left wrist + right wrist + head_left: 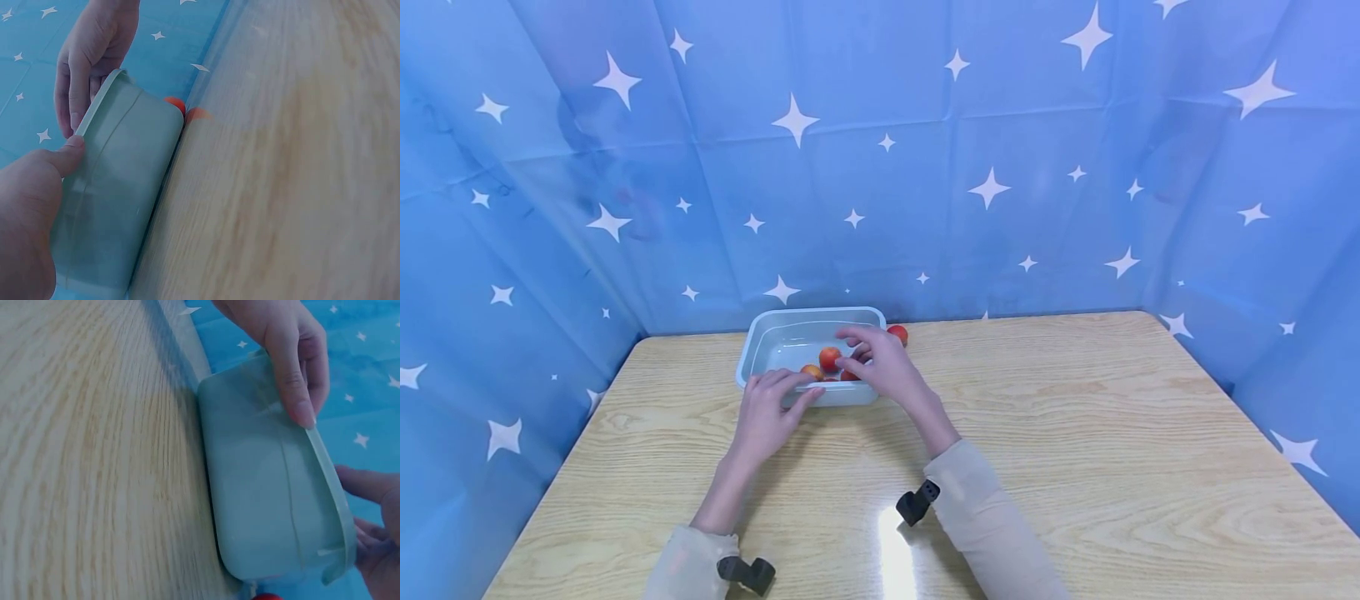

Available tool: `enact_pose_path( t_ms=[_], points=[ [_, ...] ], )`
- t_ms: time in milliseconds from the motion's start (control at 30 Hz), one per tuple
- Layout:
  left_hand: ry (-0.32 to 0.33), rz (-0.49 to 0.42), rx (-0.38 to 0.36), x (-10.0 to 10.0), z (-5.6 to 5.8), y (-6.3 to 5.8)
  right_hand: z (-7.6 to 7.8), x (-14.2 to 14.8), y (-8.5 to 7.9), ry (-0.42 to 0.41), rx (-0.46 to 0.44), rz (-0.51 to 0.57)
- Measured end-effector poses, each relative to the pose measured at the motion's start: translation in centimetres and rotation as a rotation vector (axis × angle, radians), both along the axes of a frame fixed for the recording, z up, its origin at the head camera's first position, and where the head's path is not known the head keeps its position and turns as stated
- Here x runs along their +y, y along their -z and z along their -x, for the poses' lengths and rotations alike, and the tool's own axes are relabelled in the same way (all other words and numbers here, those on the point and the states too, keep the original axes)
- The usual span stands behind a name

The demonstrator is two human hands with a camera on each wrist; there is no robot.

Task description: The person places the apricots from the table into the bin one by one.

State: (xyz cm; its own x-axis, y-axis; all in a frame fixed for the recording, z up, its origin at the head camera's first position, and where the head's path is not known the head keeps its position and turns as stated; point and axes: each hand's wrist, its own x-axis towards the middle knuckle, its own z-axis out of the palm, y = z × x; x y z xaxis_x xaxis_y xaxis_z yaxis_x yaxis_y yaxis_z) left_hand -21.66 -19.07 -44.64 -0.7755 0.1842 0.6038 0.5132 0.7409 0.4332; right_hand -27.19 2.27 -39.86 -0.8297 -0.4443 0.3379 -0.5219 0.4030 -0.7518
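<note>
A pale blue-green plastic basin (762, 340) stands at the back of the table, holding several small round red and orange fruits (830, 358). My left hand (767, 414) grips its near rim, with the thumb outside the wall and the fingers over the inner side; the left wrist view shows the thumb at the rim. Over the basin's right part hovers my right hand (883, 364), thumb and fingers apart with nothing between them. Its thumb tip is close to the fruits in the head view. Part of the fruit is hidden behind the near wall and the right hand.
Just outside the basin's back right corner lies another red fruit (898, 334), also seen in the left wrist view. The wood-grain table (1075, 433) reaches to a blue star-patterned curtain (880, 208) at its back and sides. Each sleeve carries a black wrist camera (917, 502).
</note>
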Motion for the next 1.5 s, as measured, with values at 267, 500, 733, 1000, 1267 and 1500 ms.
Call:
enact_pose_path(
  t_ms=[267,500,733,1000,1267,1500],
  points=[
    [-0.001,-0.003,-0.003,0.0,-0.1,0.0,-0.3,0.2,-0.5,0.000,0.029,0.031],
    [0.002,-0.004,-0.011,0.0,-0.1,0.1,-0.3,1.3,-0.5,-0.002,0.046,0.069],
    [-0.007,-0.010,-0.023,0.0,-0.1,0.0,-0.3,2.5,-0.9,0.037,0.080,0.092],
    [-0.015,-0.013,-0.037,0.1,-0.1,0.0,0.2,3.9,-1.3,0.085,0.102,0.125],
    [-0.014,-0.009,-0.033,0.0,-0.1,0.0,0.8,5.4,-1.3,0.133,0.064,0.169],
    [-0.009,-0.014,-0.031,0.0,-0.1,0.0,1.3,6.6,-0.5,0.191,0.015,0.162]
  ],
)
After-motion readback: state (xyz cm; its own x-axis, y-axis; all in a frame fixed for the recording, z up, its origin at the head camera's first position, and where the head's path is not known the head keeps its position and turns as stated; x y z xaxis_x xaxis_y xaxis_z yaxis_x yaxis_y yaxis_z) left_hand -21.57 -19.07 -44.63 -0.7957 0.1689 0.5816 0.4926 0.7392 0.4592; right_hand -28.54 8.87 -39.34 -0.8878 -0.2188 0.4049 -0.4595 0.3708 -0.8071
